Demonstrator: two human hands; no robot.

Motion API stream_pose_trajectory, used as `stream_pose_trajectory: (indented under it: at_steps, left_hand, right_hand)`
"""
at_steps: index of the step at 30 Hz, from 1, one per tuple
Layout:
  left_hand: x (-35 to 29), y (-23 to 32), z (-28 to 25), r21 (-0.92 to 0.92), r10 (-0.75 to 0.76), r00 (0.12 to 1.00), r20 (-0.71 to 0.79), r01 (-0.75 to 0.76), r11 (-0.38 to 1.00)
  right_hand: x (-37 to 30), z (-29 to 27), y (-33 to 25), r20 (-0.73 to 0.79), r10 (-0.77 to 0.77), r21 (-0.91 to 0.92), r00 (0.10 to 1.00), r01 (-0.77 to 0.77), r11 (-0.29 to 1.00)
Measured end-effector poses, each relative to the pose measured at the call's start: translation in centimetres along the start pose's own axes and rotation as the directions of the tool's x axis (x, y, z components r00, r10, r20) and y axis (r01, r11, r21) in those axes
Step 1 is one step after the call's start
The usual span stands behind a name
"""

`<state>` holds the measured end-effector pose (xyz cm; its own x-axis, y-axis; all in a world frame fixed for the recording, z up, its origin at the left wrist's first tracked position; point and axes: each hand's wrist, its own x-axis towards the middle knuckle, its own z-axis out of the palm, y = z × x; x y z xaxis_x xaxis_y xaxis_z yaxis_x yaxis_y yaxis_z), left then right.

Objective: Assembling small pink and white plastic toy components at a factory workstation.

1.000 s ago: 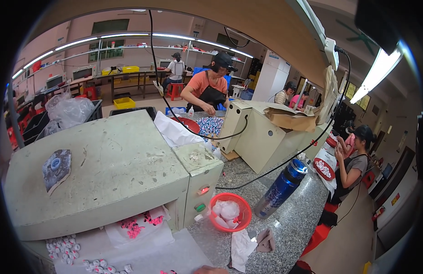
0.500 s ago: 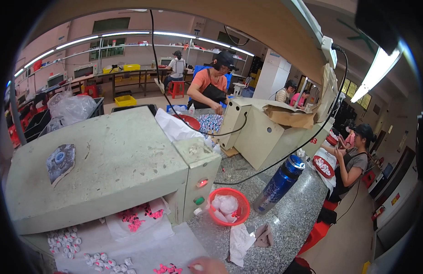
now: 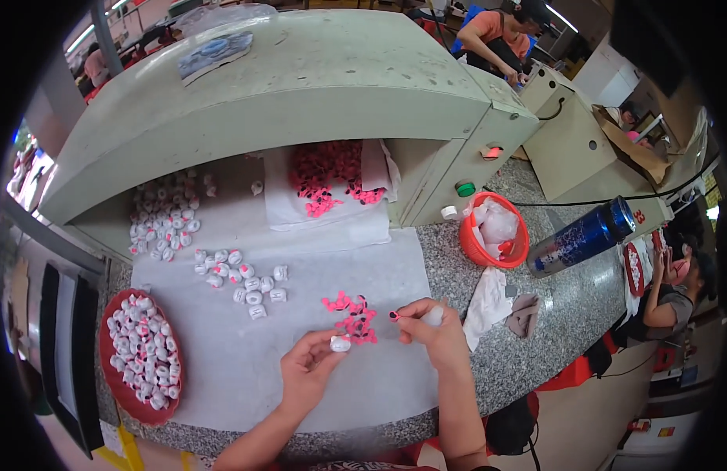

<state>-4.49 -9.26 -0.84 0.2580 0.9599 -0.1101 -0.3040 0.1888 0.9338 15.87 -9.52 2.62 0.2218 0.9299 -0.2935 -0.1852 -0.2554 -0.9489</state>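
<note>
Granite worktop [image 3: 448, 263] under white paper [image 3: 222, 369], left hand [image 3: 307, 366] pinching white piece [image 3: 340, 344], long axis roughly crosswise, right hand [image 3: 438, 336], apart from it, pinching tiny dark-and-pink piece [image 3: 394, 316], direction unclear.

The middle is bright; the bent, dark-edged rim seems blurred.

**Count: one held left, two right**

You have one white piece [image 3: 340, 344] in your left hand [image 3: 304, 370], one pink-and-black piece [image 3: 394, 316] and one whitish object [image 3: 434, 315] in your right hand [image 3: 438, 336]. Near you: one red tray [image 3: 153, 413], one orange-red basket [image 3: 477, 250], one blue bottle [image 3: 577, 239], one red button [image 3: 491, 151], one green button [image 3: 464, 189].
</note>
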Motion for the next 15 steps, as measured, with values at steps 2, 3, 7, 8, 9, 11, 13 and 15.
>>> stream_pose_trajectory:
  at_steps: [2, 3, 7, 8, 9, 11, 13, 15]
  left_hand:
    - [-0.4, 0.0, -0.2, -0.013, -0.002, 1.0, -0.024, 0.002, 1.0]
    - [-0.3, -0.1, 0.0, -0.008, 0.007, 1.0, -0.001, -0.007, 1.0]
    - [-0.5, -0.2, 0.4, 0.023, 0.049, 0.998, 0.036, -0.05, 0.999]
    - [-0.5, -0.2, 0.4, 0.04, 0.072, 0.997, 0.042, -0.073, 0.997]
    - [-0.6, -0.3, 0.4, 0.056, 0.093, 0.994, 0.05, -0.096, 0.994]
    - [-0.7, -0.1, 0.5, 0.085, 0.134, 0.989, 0.056, -0.138, 0.987]
    - [-0.7, 0.2, 0.7, 0.139, 0.22, 0.973, 0.076, -0.229, 0.964]
    - [-0.8, 0.1, 0.6, 0.156, 0.243, 0.966, 0.088, -0.254, 0.955]
  right_hand:
    - [-0.6, 0.3, -0.1, 0.062, -0.039, -0.011, 0.997, 0.039, 0.999]
    - [-0.9, 0.6, -0.1, 0.093, -0.058, -0.014, 0.994, 0.06, 0.998]
    - [-3.3, 2.8, -0.9, 0.176, -0.097, -0.067, 0.98, 0.11, 0.992]
    - [-3.4, 3.4, -0.6, 0.185, -0.096, -0.064, 0.978, 0.11, 0.992]
    - [-3.6, 4.0, -0.1, 0.187, -0.105, -0.09, 0.977, 0.124, 0.988]
    - [-3.8, 4.7, 0.4, 0.178, -0.127, -0.142, 0.976, 0.153, 0.978]
    - [-3.6, 4.6, 0.5, 0.163, -0.159, -0.179, 0.974, 0.188, 0.966]
    - [-3.5, 4.4, 0.6, 0.137, -0.214, -0.253, 0.967, 0.243, 0.937]
